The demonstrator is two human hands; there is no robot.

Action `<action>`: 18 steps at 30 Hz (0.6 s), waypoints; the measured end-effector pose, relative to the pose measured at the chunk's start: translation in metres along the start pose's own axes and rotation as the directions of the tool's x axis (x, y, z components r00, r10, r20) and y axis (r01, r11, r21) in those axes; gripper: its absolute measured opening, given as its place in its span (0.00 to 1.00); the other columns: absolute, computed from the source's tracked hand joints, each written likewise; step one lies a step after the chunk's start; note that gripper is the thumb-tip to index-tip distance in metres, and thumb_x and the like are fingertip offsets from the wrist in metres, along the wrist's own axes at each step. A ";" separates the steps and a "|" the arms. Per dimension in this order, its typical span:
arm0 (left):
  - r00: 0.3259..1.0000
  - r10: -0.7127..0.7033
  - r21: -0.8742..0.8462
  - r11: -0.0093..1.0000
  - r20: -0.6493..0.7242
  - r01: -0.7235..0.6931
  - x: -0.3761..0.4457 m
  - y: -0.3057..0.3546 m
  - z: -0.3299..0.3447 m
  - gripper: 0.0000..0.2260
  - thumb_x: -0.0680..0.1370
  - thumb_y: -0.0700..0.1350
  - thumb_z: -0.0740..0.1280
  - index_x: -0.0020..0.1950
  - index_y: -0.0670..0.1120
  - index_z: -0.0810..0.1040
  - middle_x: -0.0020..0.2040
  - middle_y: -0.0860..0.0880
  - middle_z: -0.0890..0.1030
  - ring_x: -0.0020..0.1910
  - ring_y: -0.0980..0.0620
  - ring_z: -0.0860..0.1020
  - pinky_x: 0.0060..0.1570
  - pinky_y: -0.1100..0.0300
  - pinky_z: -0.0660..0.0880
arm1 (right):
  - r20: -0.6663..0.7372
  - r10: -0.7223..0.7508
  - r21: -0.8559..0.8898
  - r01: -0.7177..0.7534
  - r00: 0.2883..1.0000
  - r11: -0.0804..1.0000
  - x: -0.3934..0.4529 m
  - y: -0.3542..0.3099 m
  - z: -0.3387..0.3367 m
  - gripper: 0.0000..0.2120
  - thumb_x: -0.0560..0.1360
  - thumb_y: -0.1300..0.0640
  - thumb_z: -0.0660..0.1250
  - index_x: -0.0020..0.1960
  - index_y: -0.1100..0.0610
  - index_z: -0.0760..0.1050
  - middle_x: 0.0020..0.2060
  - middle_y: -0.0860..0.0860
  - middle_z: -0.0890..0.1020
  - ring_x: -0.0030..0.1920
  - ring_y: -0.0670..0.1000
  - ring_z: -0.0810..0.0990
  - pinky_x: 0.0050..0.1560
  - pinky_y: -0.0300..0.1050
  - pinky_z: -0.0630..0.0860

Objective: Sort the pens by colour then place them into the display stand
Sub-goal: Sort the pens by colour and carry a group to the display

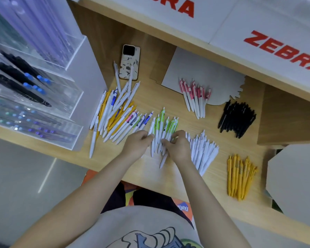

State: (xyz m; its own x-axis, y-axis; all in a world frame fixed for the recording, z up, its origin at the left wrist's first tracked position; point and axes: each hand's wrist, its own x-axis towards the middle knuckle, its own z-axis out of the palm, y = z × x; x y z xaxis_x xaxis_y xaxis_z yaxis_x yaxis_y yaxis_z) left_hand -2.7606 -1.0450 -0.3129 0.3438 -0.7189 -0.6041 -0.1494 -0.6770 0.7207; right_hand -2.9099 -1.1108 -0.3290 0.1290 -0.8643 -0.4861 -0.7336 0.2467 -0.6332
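Both hands, my left hand (139, 142) and right hand (177, 146), curl round the green pens (164, 130) near the worktop (220, 169) front edge; I should square them gently.

**Wooden counter under red-lettered boards**

A pale wooden counter (168, 51) fills the view, grain running crosswise. Above it, white boards (258, 24) carry red ZEBRA lettering. Left of the counter and below its edge, grey floor (21, 176) shows a bright streak of reflected light. At the counter's right end rises a wooden block (290, 119), a grey panel (297, 185) just below it.
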 end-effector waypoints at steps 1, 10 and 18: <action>1.000 -0.016 -0.022 1.000 0.003 0.016 0.000 -0.001 -0.001 0.17 0.81 0.49 0.64 0.40 0.36 0.75 0.40 0.41 0.80 0.34 0.55 0.75 0.38 0.60 0.69 | -0.018 -0.006 0.005 0.006 1.000 1.000 -0.001 0.001 -0.001 0.16 0.75 0.53 0.73 0.54 0.58 0.68 0.34 0.50 0.75 0.31 0.50 0.74 0.30 0.43 0.69; 0.964 -0.218 -0.428 0.894 -0.154 0.133 -0.010 -0.037 -0.034 0.10 0.81 0.44 0.68 0.44 0.39 0.83 0.39 0.42 0.84 0.35 0.46 0.81 0.42 0.53 0.82 | 0.047 -0.338 -0.101 0.341 0.940 0.935 0.021 -0.053 0.014 0.09 0.75 0.61 0.70 0.55 0.60 0.79 0.47 0.55 0.78 0.41 0.50 0.74 0.42 0.39 0.67; 0.965 -0.248 -0.527 0.833 -0.087 0.167 -0.008 -0.055 -0.054 0.09 0.80 0.41 0.68 0.50 0.35 0.83 0.38 0.40 0.83 0.36 0.44 0.81 0.43 0.51 0.82 | 0.314 -0.241 -0.492 0.374 0.918 0.786 0.042 -0.102 0.046 0.17 0.77 0.48 0.69 0.55 0.62 0.73 0.56 0.54 0.66 0.44 0.56 0.73 0.44 0.47 0.73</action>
State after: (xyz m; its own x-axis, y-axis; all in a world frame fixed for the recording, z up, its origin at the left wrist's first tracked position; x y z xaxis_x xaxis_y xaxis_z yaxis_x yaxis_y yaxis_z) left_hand -2.7054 -0.9935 -0.3296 0.4492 -0.5122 -0.7321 0.4214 -0.6011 0.6791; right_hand -2.7992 -1.1523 -0.3131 0.5048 -0.7152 -0.4833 -0.8565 -0.3452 -0.3838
